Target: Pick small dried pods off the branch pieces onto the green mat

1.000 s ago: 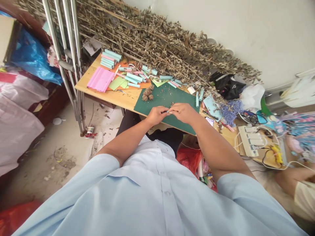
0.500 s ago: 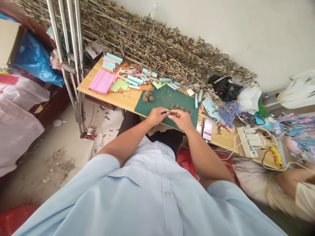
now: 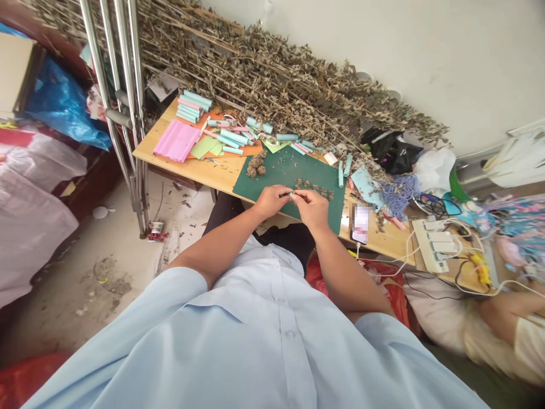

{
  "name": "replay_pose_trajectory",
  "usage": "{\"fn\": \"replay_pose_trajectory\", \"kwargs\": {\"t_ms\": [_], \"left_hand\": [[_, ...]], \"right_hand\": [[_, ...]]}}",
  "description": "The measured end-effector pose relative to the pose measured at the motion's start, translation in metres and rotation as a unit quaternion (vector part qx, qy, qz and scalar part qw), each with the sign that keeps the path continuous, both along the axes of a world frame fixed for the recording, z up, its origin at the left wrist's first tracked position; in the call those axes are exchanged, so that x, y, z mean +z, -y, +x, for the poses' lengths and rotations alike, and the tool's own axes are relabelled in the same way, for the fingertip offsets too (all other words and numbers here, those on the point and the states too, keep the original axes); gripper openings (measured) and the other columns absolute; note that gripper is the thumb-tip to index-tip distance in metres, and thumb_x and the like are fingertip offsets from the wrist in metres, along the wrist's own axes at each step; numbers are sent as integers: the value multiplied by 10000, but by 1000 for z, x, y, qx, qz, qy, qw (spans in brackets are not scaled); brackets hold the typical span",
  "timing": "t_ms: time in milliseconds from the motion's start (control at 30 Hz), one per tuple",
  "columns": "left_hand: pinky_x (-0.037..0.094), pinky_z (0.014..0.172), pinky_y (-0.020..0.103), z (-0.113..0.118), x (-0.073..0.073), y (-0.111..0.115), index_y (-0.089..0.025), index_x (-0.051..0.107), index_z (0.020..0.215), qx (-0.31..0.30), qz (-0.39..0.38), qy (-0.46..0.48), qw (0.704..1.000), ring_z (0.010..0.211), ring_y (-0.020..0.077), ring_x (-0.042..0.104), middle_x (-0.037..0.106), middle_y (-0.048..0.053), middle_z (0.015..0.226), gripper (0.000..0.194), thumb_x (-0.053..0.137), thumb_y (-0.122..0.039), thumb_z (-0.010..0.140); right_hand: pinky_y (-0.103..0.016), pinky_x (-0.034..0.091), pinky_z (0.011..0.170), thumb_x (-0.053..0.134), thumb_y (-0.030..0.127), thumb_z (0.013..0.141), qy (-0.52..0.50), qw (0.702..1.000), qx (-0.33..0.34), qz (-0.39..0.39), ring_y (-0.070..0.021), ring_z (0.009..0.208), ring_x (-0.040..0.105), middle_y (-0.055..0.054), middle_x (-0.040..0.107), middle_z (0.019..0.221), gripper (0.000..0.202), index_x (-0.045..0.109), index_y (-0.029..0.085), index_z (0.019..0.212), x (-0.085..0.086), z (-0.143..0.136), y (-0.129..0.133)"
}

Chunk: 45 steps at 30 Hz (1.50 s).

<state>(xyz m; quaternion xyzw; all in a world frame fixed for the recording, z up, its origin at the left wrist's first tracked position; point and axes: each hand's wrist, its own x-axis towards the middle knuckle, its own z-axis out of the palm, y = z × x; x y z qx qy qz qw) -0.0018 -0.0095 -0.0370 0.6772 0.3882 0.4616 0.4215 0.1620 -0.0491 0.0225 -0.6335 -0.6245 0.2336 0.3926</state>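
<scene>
Both hands meet over the front part of a green mat [image 3: 281, 170], fingertips pinched together. My left hand [image 3: 271, 201] and my right hand [image 3: 313, 209] are closed on a tiny light-blue piece [image 3: 292, 193], mostly hidden by the fingers; its kind cannot be made out. Just beyond my right hand, small brown dried bits [image 3: 314, 187] lie in rows on the mat. A heap of brown dried clumps [image 3: 256, 165] sits at the mat's left side, beyond my left hand.
Blue and pink paper rolls [image 3: 233, 138] and a pink sheet [image 3: 176, 141] lie at the left. Dried plant stalks [image 3: 272, 74] are piled behind. To the right are a phone [image 3: 360, 223] and a power strip [image 3: 431, 245]. Metal crutches [image 3: 114, 108] stand at the left. Another person's arm [image 3: 504, 309] shows at right.
My right hand has turned slightly and shifted a little to the left, its forearm moving with it. My left hand stays nearly still; both keep their pinch.
</scene>
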Motion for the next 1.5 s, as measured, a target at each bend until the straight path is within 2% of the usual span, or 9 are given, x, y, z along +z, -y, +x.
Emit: {"fn": "replay_pose_trajectory", "kwargs": {"t_ms": [233, 467, 600, 733, 1000, 1300, 1400, 1500], "left_hand": [[566, 882, 299, 1, -4, -1, -190, 834, 1052, 5, 11, 4, 1000, 919, 185, 731, 801, 72, 992, 154, 753, -237, 929], [552, 883, 295, 2, -7, -1, -195, 834, 1053, -4, 13, 14, 1000, 916, 181, 721, 799, 65, 993, 165, 772, -275, 923], [549, 885, 292, 1, -6, -1, -195, 835, 1055, -4, 11, 11, 1000, 913, 177, 716, 799, 67, 996, 171, 773, -283, 922], [549, 877, 290, 1, -7, 0, -195, 832, 1062, -8, 22, 16, 1000, 916, 178, 718, 798, 66, 998, 173, 766, -285, 929], [543, 867, 271, 2, -10, -1, -197, 833, 1063, -5, 36, 31, 999, 910, 171, 721, 792, 60, 979, 162, 786, -253, 918], [532, 843, 273, 2, -10, -1, -200, 831, 1065, -16, 33, 32, 999, 893, 169, 703, 778, 52, 954, 178, 750, -308, 950], [530, 836, 277, 2, -9, -1, -196, 831, 1057, -12, 31, 28, 999, 880, 171, 698, 776, 50, 933, 186, 746, -324, 953], [538, 859, 286, 2, -7, -1, -195, 832, 1048, -8, 21, 24, 999, 890, 176, 704, 786, 55, 953, 183, 761, -323, 939]], "right_hand": [[-413, 612, 830, 707, 415, 888, 75, 996, 42, 22, -250, 824, 740, -66, 809, 929, 202, 824, 256, 935, 15, 2, 1], [-388, 575, 776, 663, 364, 917, 123, 991, 57, 19, -238, 775, 694, -41, 764, 816, 164, 765, 257, 846, 19, 6, -3], [-391, 548, 815, 613, 295, 958, 200, 970, 126, 50, -254, 843, 683, -66, 749, 883, 140, 723, 250, 884, 26, 11, -6], [-391, 514, 855, 529, 243, 1002, 267, 942, 196, 51, -278, 941, 672, -99, 741, 947, 175, 688, 239, 928, 36, 14, -10], [-371, 447, 798, 528, 197, 956, 349, 910, 224, 3, -284, 922, 650, -113, 738, 971, 142, 668, 207, 933, 44, 11, -25], [-366, 434, 792, 561, 159, 924, 402, 879, 254, -43, -275, 896, 650, -121, 748, 976, 153, 712, 184, 937, 59, 2, -35], [-365, 454, 812, 564, 150, 928, 391, 881, 259, -53, -265, 902, 660, -114, 757, 989, 176, 736, 184, 941, 61, 2, -37], [-363, 488, 836, 575, 161, 937, 350, 896, 268, -53, -253, 906, 676, -88, 769, 962, 198, 767, 206, 917, 63, 6, -36]]}}
